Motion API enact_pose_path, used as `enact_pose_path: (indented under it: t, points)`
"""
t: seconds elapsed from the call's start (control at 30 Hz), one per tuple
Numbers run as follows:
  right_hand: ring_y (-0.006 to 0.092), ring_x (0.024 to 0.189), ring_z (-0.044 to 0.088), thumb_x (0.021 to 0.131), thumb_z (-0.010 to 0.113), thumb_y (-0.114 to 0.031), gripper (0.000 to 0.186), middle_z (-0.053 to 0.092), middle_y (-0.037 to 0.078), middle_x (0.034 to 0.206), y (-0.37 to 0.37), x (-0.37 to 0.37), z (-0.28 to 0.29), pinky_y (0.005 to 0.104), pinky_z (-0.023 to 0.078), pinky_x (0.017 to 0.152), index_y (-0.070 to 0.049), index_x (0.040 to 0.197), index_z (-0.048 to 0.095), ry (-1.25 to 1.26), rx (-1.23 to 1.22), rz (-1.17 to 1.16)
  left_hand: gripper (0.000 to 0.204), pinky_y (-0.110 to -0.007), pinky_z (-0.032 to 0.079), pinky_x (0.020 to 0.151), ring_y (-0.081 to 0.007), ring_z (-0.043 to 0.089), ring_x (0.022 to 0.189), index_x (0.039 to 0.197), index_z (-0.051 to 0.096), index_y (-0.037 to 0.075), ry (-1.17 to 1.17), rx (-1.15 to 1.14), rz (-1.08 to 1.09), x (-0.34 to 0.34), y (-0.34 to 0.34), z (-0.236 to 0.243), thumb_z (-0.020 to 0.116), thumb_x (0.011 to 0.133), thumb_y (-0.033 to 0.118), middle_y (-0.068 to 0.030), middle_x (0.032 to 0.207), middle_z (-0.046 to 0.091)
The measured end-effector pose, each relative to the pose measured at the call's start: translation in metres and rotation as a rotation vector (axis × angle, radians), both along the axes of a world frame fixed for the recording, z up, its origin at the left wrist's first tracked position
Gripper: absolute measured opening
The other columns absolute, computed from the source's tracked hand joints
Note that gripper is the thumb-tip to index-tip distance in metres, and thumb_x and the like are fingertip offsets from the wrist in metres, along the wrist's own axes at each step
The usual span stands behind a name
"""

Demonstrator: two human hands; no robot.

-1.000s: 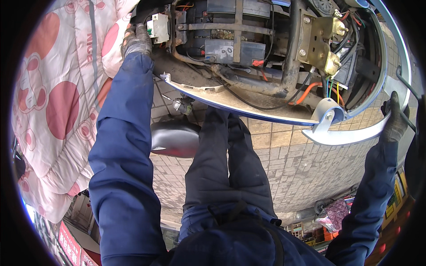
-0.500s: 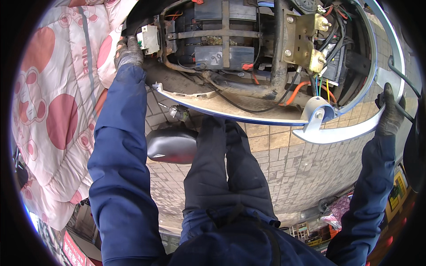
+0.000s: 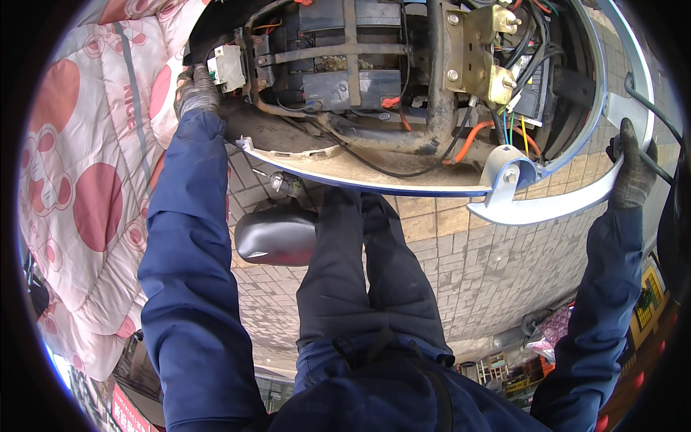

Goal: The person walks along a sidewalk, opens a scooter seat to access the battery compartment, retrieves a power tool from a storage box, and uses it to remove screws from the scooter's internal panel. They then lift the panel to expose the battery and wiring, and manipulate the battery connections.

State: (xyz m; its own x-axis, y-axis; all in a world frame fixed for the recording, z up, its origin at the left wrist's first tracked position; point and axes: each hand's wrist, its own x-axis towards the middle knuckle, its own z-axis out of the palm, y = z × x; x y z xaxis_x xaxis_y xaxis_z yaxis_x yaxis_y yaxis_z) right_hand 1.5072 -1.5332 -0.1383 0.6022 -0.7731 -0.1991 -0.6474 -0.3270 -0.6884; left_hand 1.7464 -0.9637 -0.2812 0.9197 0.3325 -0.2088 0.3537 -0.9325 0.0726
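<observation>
The scooter body (image 3: 403,173), its batteries and wiring exposed, stood above the paved floor (image 3: 489,266). The gloved left hand (image 3: 196,88) had its fingers clenched on the scooter body's left edge beside a white connector box (image 3: 229,67). The gloved right hand (image 3: 633,173) gripped the scooter body's silver rail (image 3: 554,205) at its right end.

At left I see a pink quilt (image 3: 79,194) with red spots. A black rounded seat (image 3: 275,236) lies on the grey brick paving (image 3: 489,266) below.
</observation>
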Motion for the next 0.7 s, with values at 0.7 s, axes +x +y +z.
enact_pose_path:
  t: [0.7]
  points:
    - [0.0166,0.065,0.061,0.065,0.076,-0.039,0.051,0.06,0.01,0.072,0.002,0.002,-0.001,0.0266,0.053,0.063,0.001,0.091,0.06,0.118,-0.175,0.016,0.045,-0.037,0.041,0.088,-0.0298,0.057,0.1,0.106,0.06,0.008,-0.054,0.04,-0.005,0.004,0.008,-0.009,0.047,0.083,0.044,-0.0156,0.104,0.062]
